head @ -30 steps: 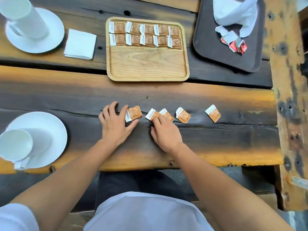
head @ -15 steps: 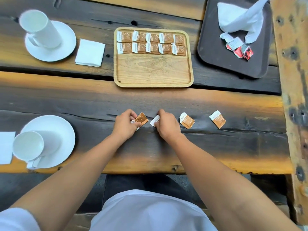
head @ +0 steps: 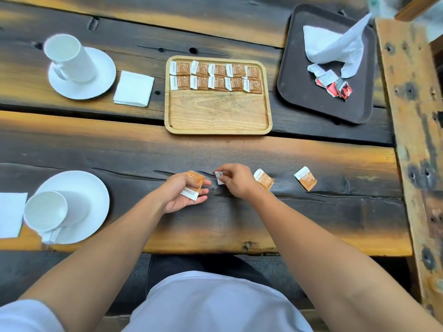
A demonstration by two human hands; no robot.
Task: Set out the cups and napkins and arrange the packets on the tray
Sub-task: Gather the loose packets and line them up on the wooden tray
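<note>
Altogether ten packets fill the wooden tray, two lie loose, each hand's fingers pinching one more.

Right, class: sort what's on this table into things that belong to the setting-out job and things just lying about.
Job:
wooden tray
brown packets
loose packets
left hand
right hand
cups on saucers
napkins

Lying about:
dark tray
crumpled tissue
red wrappers

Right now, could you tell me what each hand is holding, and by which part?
Left hand: an orange packet, across its middle. Right hand: another packet, pinched at its white end.
</note>
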